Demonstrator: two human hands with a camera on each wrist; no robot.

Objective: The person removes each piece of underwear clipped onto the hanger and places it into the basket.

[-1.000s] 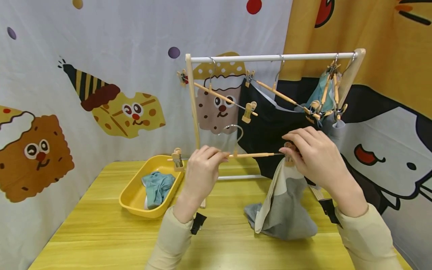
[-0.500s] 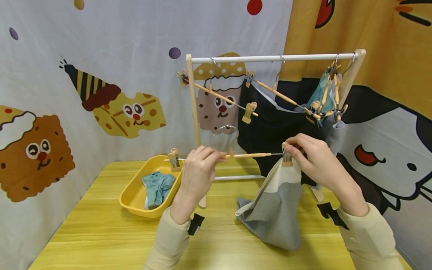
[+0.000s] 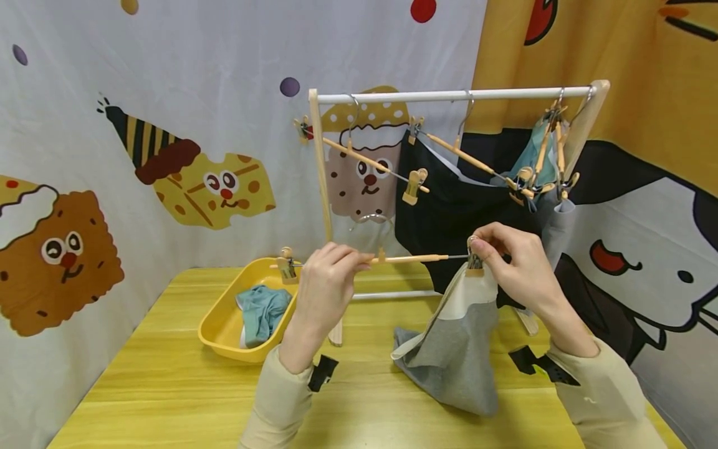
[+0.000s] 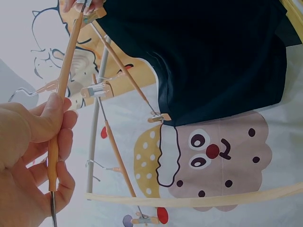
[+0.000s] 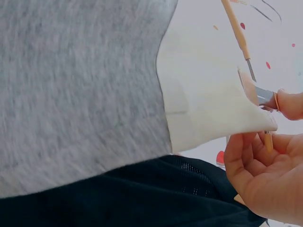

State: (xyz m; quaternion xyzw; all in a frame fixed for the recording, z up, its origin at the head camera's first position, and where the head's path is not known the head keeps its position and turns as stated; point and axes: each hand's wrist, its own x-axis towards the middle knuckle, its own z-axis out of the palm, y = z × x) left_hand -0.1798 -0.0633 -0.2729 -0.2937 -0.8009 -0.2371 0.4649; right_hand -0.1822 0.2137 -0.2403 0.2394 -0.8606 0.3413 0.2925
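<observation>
My left hand (image 3: 326, 287) grips the wooden rod of a clip hanger (image 3: 415, 257) held level above the table; in the left wrist view, curled fingers wrap that rod (image 4: 68, 52). At the hanger's right end, my right hand (image 3: 518, 268) pinches a wooden clip (image 3: 474, 272) with thumb and fingers. One corner of a grey garment with a cream waistband (image 3: 462, 349) sits at this clip, and the rest drapes down toward the table. The right wrist view brings the cream band (image 5: 203, 94) close up beside the clip (image 5: 248, 90). Nothing hangs from the left clip (image 3: 287, 268).
Behind my hands stands a small rack with a white rail (image 3: 426, 97). From it hang a bare clip hanger (image 3: 359, 158), a black garment (image 3: 432, 199) and, at the right, bluish garments (image 3: 530, 153). A yellow basin (image 3: 210, 343) at the left contains a teal cloth (image 3: 265, 312).
The grey garment swung left and settled below the right clip. Both hands shifted slightly left with the hanger, and the right fingers moved lower, exposing the clip. The hanger's hook tilted back.
</observation>
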